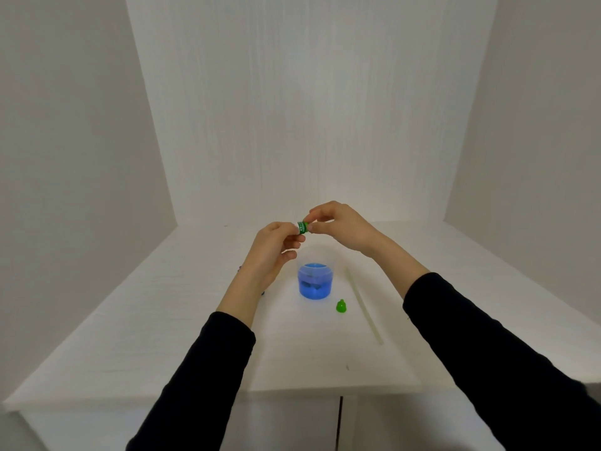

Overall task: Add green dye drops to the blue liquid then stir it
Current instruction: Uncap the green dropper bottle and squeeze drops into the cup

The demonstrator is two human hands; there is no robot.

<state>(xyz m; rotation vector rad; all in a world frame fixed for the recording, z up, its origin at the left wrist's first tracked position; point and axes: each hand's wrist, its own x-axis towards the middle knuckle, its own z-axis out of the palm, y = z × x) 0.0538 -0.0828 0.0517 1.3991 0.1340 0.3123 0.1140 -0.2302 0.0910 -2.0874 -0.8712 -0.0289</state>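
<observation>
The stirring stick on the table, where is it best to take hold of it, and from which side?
Judging by its pose, grip the stirring stick near its near end, from above with the right hand. It lies flat on the table, right of the cup, its near end clear of the green cap.

Cup, green cap and straw crowd mid-table; sides open.

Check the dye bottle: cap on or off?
Off. The green cap stands on the table beside the cup; both hands hold the bottle.
</observation>
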